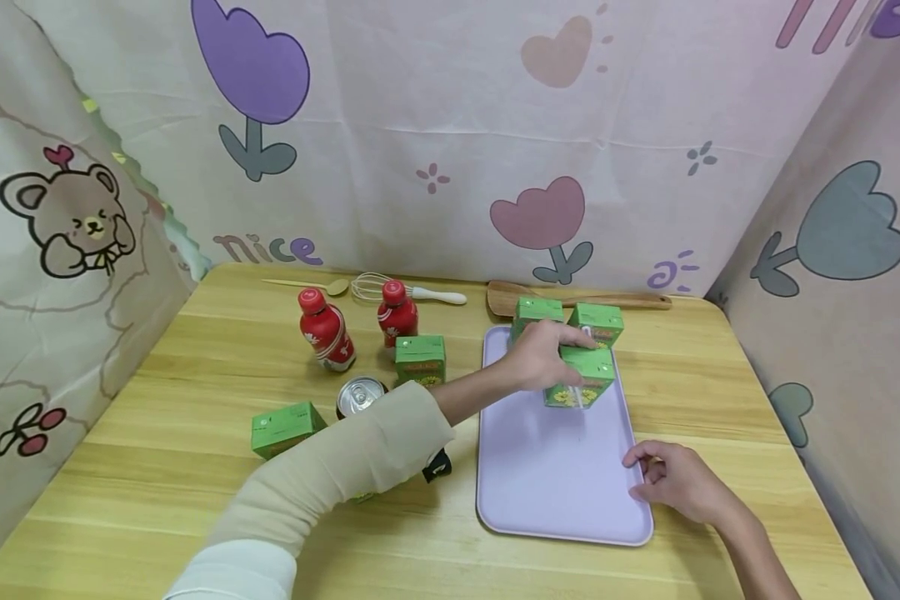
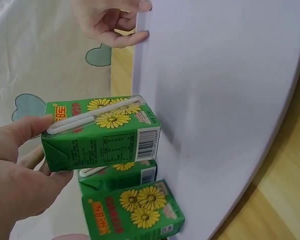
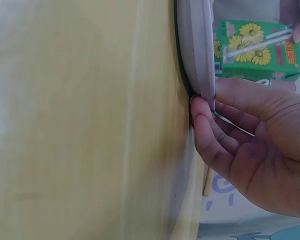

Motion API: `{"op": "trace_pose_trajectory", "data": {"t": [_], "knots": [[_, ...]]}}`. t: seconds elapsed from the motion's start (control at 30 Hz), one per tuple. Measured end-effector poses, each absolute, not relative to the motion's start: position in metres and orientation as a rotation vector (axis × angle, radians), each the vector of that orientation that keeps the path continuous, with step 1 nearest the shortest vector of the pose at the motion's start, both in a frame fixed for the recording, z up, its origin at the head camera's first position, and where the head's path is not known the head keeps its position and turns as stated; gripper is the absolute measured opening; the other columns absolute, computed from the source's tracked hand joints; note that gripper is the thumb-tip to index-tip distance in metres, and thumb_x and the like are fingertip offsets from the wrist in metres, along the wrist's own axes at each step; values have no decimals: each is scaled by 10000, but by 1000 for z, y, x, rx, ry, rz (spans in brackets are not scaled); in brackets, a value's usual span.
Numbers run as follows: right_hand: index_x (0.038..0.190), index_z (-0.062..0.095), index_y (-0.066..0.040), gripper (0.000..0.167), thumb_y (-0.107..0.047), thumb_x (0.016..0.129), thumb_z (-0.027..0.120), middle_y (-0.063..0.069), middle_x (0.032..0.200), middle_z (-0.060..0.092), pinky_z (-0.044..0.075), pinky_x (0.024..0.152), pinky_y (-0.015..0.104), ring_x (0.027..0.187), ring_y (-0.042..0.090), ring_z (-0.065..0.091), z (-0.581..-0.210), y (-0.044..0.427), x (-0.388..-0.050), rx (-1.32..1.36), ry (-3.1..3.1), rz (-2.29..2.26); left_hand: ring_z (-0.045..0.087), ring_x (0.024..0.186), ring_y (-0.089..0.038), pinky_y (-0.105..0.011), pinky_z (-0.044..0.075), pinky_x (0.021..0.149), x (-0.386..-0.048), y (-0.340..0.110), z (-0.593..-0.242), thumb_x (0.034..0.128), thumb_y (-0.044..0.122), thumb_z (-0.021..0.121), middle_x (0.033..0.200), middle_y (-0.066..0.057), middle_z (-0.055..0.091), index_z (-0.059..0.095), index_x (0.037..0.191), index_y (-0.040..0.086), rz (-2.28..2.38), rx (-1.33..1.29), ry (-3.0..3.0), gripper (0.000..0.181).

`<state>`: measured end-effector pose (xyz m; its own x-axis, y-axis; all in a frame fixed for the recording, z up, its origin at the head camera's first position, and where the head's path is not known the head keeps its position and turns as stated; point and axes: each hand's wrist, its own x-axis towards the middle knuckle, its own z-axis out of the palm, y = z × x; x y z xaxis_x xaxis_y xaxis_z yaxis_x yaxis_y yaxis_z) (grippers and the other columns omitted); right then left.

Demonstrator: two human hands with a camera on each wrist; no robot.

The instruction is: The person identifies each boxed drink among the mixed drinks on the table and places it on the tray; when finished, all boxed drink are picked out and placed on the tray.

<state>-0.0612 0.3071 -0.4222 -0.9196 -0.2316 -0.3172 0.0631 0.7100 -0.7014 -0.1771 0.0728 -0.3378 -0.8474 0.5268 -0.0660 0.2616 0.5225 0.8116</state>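
My left hand [image 1: 543,358] grips a green drink carton [image 2: 100,132] by its upper end, thumb on the side with the white straw. The carton is upright over the far half of the lilac tray [image 1: 555,483]; whether its base touches the tray I cannot tell. Just behind it, at the tray's far end, stand two matching cartons, one on the left [image 1: 537,308] and one on the right [image 1: 597,317]. My right hand [image 1: 678,479] pinches the tray's right rim, thumb above and fingers below, as the right wrist view shows.
Left of the tray stand two red bottles [image 1: 326,333], a can [image 1: 360,395] and more green cartons [image 1: 285,427]. A black item [image 1: 437,467] is partly hidden by my left sleeve. Along the back lie a yellow spoon [image 1: 336,287], a whisk [image 1: 420,292] and a wooden spatula [image 1: 510,297].
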Motion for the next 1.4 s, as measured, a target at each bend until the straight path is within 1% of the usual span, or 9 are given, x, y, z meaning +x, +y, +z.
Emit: {"op": "trace_pose_trajectory", "data": {"t": [0.1, 0.27, 0.47, 0.6, 0.77, 1.0, 1.13, 1.27, 1.4], "knots": [[985, 618, -30, 308, -34, 720, 776, 28, 722, 513, 414, 530, 205, 607, 65, 468, -422, 307, -61, -130, 2534, -1053, 529, 1213, -103, -209, 470, 905, -177, 80, -344, 731, 68, 789, 1265, 56, 633, 682, 1167, 210, 1236, 672, 2451, 471], [989, 617, -26, 308, -33, 724, 774, 31, 725, 517, 417, 530, 205, 609, 64, 470, -422, 307, -62, -137, 2532, -1054, 555, 1177, -91, -176, 471, 878, -181, 93, -354, 734, 86, 795, 1250, 63, 642, 674, 1182, 195, 1248, 703, 2453, 476], [999, 616, -22, 312, -40, 731, 773, 38, 739, 523, 426, 531, 207, 618, 68, 478, -422, 307, -62, -137, 2520, -1064, 563, 1166, -95, -193, 471, 908, -186, 104, -362, 737, 73, 787, 1246, 61, 643, 670, 1183, 201, 1253, 708, 2467, 479], [996, 619, -24, 313, -42, 726, 776, 38, 740, 525, 426, 530, 208, 619, 65, 479, -422, 306, -62, -142, 2524, -1063, 570, 1151, -87, -192, 472, 902, -188, 106, -365, 734, 111, 801, 1246, 76, 640, 668, 1187, 221, 1225, 679, 2486, 484], [990, 618, -25, 309, -42, 725, 775, 34, 735, 526, 423, 531, 208, 613, 55, 473, -422, 306, -63, -161, 2532, -1053, 569, 1157, -99, -203, 476, 897, -190, 108, -366, 743, 133, 801, 1259, 65, 635, 666, 1193, 217, 1219, 672, 2496, 477], [991, 620, -23, 304, -41, 729, 773, 28, 717, 517, 411, 523, 210, 599, 53, 461, -421, 306, -62, -144, 2540, -1042, 520, 1237, -117, -251, 456, 971, -191, 110, -367, 780, 125, 765, 1320, 82, 588, 644, 1221, 242, 1184, 696, 2486, 472], [995, 618, -22, 303, -43, 733, 771, 25, 714, 510, 407, 521, 208, 596, 52, 455, -421, 307, -62, -144, 2532, -1044, 482, 1285, -124, -270, 443, 1004, -192, 110, -365, 799, 148, 756, 1354, 83, 560, 626, 1244, 254, 1118, 724, 2502, 476], [994, 618, -25, 304, -48, 733, 773, 25, 715, 510, 405, 521, 207, 593, 51, 455, -421, 307, -62, -144, 2532, -1038, 434, 1333, -122, -281, 403, 1059, -193, 108, -358, 798, 197, 762, 1397, 87, 519, 576, 1300, 254, 981, 801, 2533, 538], [992, 620, -29, 304, -50, 732, 775, 26, 715, 510, 402, 522, 206, 590, 52, 454, -421, 307, -62, -144, 2533, -1035, 445, 1323, -111, -268, 382, 1075, -190, 100, -344, 774, 237, 782, 1402, 79, 516, 543, 1333, 218, 948, 862, 2549, 608]]}}
